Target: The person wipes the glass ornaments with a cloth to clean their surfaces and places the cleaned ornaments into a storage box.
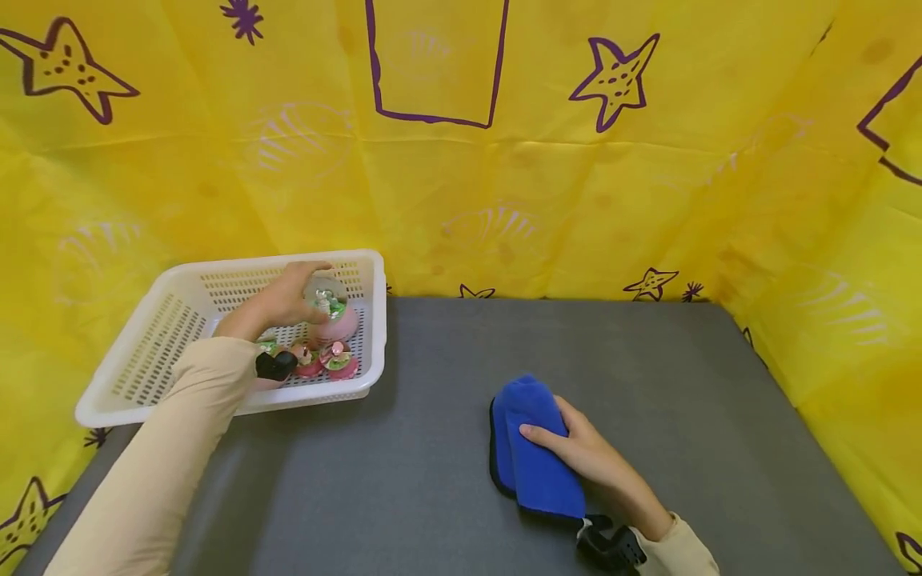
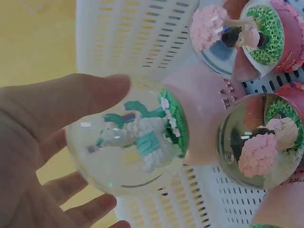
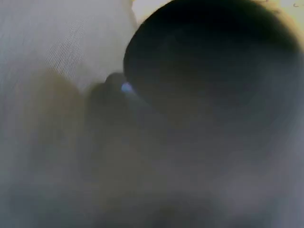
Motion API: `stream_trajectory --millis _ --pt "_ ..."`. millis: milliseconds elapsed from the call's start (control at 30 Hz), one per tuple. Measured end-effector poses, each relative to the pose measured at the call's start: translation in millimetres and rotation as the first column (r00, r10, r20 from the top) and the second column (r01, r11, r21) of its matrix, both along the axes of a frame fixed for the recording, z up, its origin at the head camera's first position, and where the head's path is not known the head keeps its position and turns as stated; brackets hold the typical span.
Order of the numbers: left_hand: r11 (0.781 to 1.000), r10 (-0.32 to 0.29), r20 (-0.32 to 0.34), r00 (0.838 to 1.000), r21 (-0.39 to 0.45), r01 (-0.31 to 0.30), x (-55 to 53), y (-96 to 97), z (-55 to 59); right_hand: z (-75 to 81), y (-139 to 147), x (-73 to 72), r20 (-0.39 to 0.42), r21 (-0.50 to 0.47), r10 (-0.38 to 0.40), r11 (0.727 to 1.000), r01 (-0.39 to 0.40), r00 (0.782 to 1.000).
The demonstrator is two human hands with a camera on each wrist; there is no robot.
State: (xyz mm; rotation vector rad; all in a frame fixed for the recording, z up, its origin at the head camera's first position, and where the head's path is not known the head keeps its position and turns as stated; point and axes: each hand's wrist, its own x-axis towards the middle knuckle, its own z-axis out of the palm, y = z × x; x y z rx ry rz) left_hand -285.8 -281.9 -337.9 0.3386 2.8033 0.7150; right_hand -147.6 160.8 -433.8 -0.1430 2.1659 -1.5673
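My left hand (image 1: 291, 296) reaches into the white basket and holds the clear dome of a snow globe (image 2: 137, 137), thumb on one side and fingers on the other. This globe has a pink base, with a white llama figure and green cactuses inside. Beside it in the basket are smaller snow globes (image 2: 261, 142) with pink flower clusters and figures. Over the grey table, my right hand (image 1: 587, 448) grips a folded blue cloth (image 1: 536, 448) with dark edging, thumb on top and the other fingers mostly hidden. A dark, blurred shape (image 3: 213, 85) fills much of the right wrist view.
The white perforated basket (image 1: 118, 412) stands at the back left of the grey table (image 1: 432, 480). A yellow sheet (image 1: 540, 176) with purple star drawings hangs behind and along the sides. Black devices (image 1: 612, 548) are strapped at the wrists.
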Motion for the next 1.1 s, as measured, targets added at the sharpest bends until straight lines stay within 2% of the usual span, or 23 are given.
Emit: stream_trajectory --millis 167,233,333,567,733,900,1033,1100 --pt "1.000 0.024 -0.058 0.998 -0.009 -0.024 10.0 8.4 6.9 -3.0 7 -4.2 -0.063 0.169 -0.031 0.985 0.042 0.998" --pt "1.000 0.014 -0.075 0.997 0.001 -0.014 14.6 15.5 9.7 -2.6 11 -6.0 -0.089 0.236 -0.045 0.970 0.065 0.995" --pt "1.000 -0.012 -0.108 0.994 0.012 0.013 21.3 28.1 12.7 -1.0 18 -7.9 -0.108 0.281 -0.056 0.956 0.085 0.993" --pt "0.996 -0.069 -0.186 0.980 0.036 0.077 40.6 53.7 20.4 4.4 30 -9.1 -0.116 0.266 -0.095 0.956 0.123 0.989" --pt "0.994 -0.094 -0.209 0.974 0.035 0.103 54.7 70.2 25.4 8.9 41 -8.5 -0.126 0.300 -0.127 0.940 0.160 0.984" --pt "0.990 -0.092 -0.207 0.974 0.083 0.111 65.9 89.9 25.7 13.3 52 -10.8 -0.119 0.325 -0.064 0.941 0.100 0.991" --pt "0.989 -0.071 -0.226 0.972 0.110 0.098 74.3 110.2 17.3 17.1 59 -18.4 -0.174 0.342 -0.004 0.938 0.064 0.985" --pt "0.991 -0.059 -0.260 0.964 0.097 0.087 76.5 122.1 11.1 18.5 62 -24.3 -0.216 0.351 0.018 0.934 0.060 0.976"
